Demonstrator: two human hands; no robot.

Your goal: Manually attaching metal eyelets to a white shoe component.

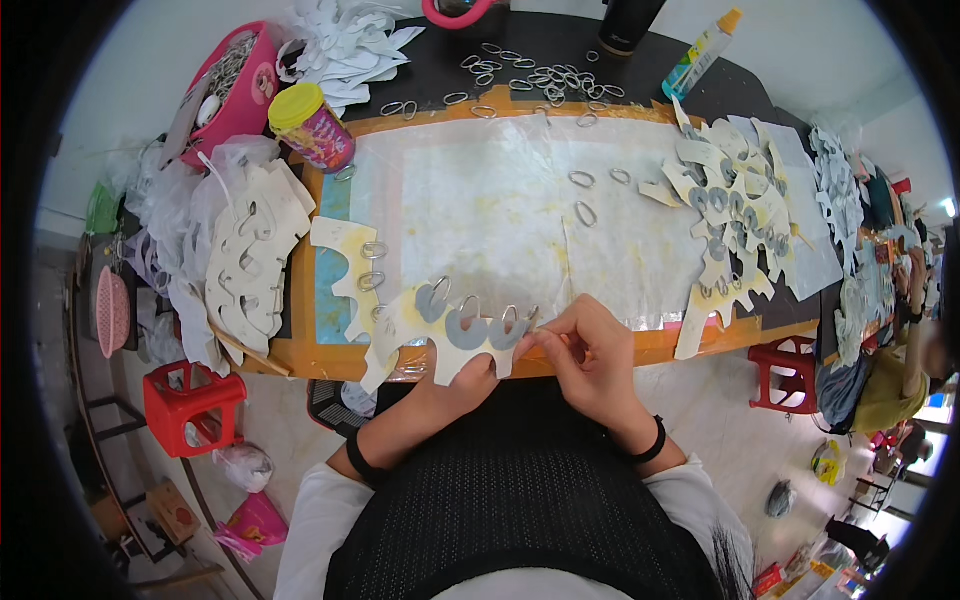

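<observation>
My left hand [462, 383] holds a cream cut-out piece [440, 335] with rounded tabs and grey patches from below, at the table's near edge. Metal oval rings [470, 305] stand threaded on its tabs. My right hand [585, 345] pinches the piece's right end, where one ring [512, 315] sits at my fingertips. A second cream piece [345, 262] with rings lies just left of it on the work mat [500, 200].
A stack of cut-outs [250, 255] lies at the left, finished pieces [730, 200] pile at the right. Loose rings [545, 80] scatter at the back. A yellow-lidded jar [312, 125], pink basket [235, 85], glue bottle [702, 55], red stools [190, 400].
</observation>
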